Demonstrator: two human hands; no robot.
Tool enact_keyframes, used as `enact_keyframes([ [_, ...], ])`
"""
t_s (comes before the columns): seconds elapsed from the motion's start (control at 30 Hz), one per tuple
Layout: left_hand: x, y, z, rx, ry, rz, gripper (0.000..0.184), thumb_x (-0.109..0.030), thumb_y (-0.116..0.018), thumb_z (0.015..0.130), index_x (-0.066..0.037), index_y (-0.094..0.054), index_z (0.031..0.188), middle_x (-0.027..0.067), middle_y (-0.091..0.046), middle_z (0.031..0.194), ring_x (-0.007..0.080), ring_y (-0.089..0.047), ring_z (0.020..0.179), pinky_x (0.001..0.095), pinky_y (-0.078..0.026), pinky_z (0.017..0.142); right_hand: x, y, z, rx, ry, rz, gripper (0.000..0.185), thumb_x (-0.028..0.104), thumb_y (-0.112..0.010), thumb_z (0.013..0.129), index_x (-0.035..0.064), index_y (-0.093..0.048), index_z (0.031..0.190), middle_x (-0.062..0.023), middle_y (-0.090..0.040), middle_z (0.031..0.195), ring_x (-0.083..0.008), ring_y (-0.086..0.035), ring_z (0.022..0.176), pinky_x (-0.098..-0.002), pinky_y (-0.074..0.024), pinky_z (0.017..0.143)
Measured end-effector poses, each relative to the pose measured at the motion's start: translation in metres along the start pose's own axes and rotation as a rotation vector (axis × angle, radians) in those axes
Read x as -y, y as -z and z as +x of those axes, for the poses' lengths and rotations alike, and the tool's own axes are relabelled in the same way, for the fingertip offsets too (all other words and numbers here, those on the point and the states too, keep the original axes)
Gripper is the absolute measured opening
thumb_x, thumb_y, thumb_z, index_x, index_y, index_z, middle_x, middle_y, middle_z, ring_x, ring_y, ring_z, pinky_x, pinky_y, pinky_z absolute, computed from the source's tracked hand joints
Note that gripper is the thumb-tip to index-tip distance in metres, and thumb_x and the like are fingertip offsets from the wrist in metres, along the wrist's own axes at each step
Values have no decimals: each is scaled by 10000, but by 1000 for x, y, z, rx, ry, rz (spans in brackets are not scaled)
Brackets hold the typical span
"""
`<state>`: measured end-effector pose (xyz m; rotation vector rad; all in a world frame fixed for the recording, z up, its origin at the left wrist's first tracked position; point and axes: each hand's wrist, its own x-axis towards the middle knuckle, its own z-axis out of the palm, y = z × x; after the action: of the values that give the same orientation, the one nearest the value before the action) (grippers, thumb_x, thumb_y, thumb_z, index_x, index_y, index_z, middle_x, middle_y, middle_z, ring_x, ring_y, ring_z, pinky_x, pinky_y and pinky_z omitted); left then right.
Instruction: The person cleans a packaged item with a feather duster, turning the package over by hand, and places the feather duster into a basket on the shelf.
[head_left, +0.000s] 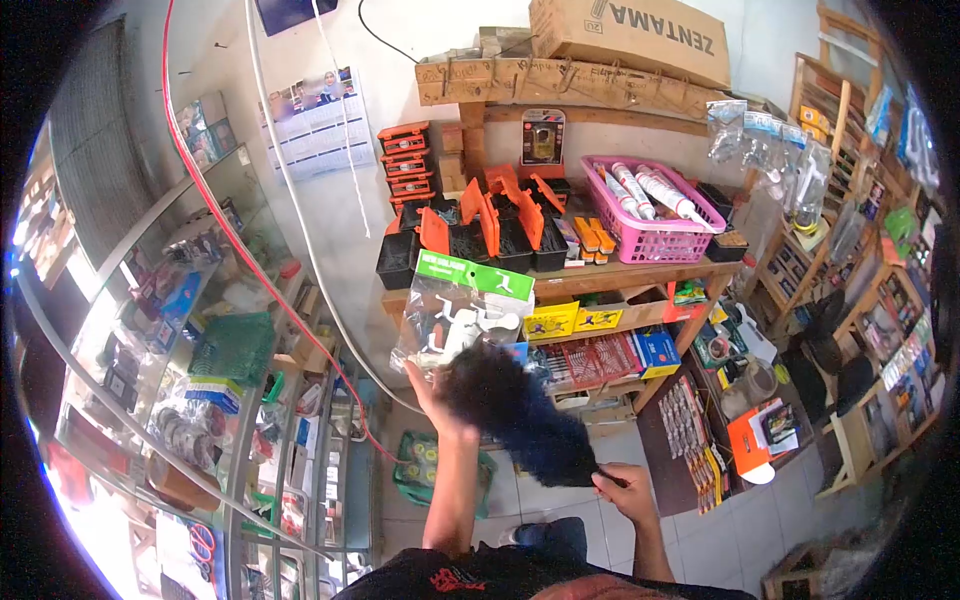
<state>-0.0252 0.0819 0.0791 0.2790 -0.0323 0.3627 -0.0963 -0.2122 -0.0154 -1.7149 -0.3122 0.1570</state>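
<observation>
In the head view, the only one, my right hand (624, 491) is closed around the thin handle of a dark, fluffy, long-bristled duster (530, 415), at about 4 o'clock from its middle. My left hand (440, 405), between 9 and 10 o'clock, is part open with its palm turned up, at the lower edge of a clear plastic bag with a green printed header and white fittings inside (468, 318); the bristles hide several fingers, so I cannot tell whether I pinch the bag or merely prop it. The bag is at 11 o'clock from the duster, in front of the wooden bench (640, 277). If I am only propping it, a firm brush against its slick film could tip it off my palm toward the floor. The duster also blocks my sight of that contact, so a slip might go unnoticed. Lifting too far toward 12 o'clock could knock the upright orange plastic lids (488, 228) of the black boxes; swinging toward 1 o'clock could catch the pink slatted plastic basket (668, 245) of white tubes. At 10 o'clock hangs a long red cable (240, 250), which a wide leftward sweep might snag.
</observation>
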Motion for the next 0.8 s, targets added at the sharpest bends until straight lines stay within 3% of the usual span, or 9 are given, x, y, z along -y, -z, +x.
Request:
enact_keyframes([
  [0.1,0,-6,-5,-21,-83,114,719,-625,-431,910,-84,-441,1383,99,-545,1316,283,-526,1164,418,-410,1000,2,-4,-6,-124,-79,102,162,99,-677,855,-59,-672,887,-55,-627,698,-78,-548,594,-242,-415,513],
  [0.13,1,-9,-7,70,-22,-89,726,-604,-420,928,-81,-373,1428,124,-498,1360,284,-445,1262,425,-368,1053,-3,-3,-7,-82,-78,68,166,102,-676,856,-58,-674,896,-51,-628,701,-76,-548,601,-239,-414,515],
  [0.3,7,-9,-8,232,19,-178,692,-644,-448,889,-183,-414,1404,114,-467,1389,341,-511,1182,685,-306,1010,13,1,-11,49,-15,-78,186,110,-673,859,-53,-684,949,-34,-639,724,-74,-556,632,-232,-422,539],
  [0.43,9,-13,-11,114,58,-134,690,-654,-399,895,-191,-422,1406,136,-479,1389,368,-517,1185,736,-248,1009,5,-1,-13,-31,-87,29,212,114,-672,864,-61,-679,983,-37,-651,746,-81,-571,649,-239,-439,569],
  [0.53,11,-13,-9,241,69,-204,679,-646,-402,899,-187,-428,1398,135,-497,1364,359,-535,1160,716,-323,976,-2,-1,-17,26,-86,24,230,118,-673,868,-74,-669,993,-41,-649,747,-77,-569,646,-236,-436,564],
  [0.57,11,-15,-13,326,43,-177,680,-615,-403,917,-142,-408,1406,135,-502,1357,361,-532,1160,635,-361,1008,3,-4,-19,-23,-46,57,236,121,-676,867,-75,-668,998,-40,-647,745,-72,-563,640,-233,-430,555],
  [0.67,5,7,-2,238,178,-542,702,-590,-407,929,-84,-383,1414,142,-497,1362,378,-518,1166,550,-366,1041,-1,-2,-21,-112,-114,191,203,119,-679,871,-58,-674,970,-35,-631,728,-56,-532,595,-217,-404,509],
  [0.7,10,-8,-10,185,69,-219,718,-590,-423,925,-59,-385,1408,134,-505,1357,344,-519,1165,493,-408,1006,3,-1,-23,-87,-156,213,188,118,-675,875,-51,-677,957,-30,-622,718,-52,-523,587,-216,-398,501],
  [0.8,18,-6,-2,187,42,-59,714,-594,-429,922,-72,-390,1407,115,-503,1366,291,-514,1175,477,-427,974,15,-5,-27,-121,-160,171,157,114,-663,885,-39,-675,918,-11,-586,686,-38,-490,567,-215,-375,481],
])
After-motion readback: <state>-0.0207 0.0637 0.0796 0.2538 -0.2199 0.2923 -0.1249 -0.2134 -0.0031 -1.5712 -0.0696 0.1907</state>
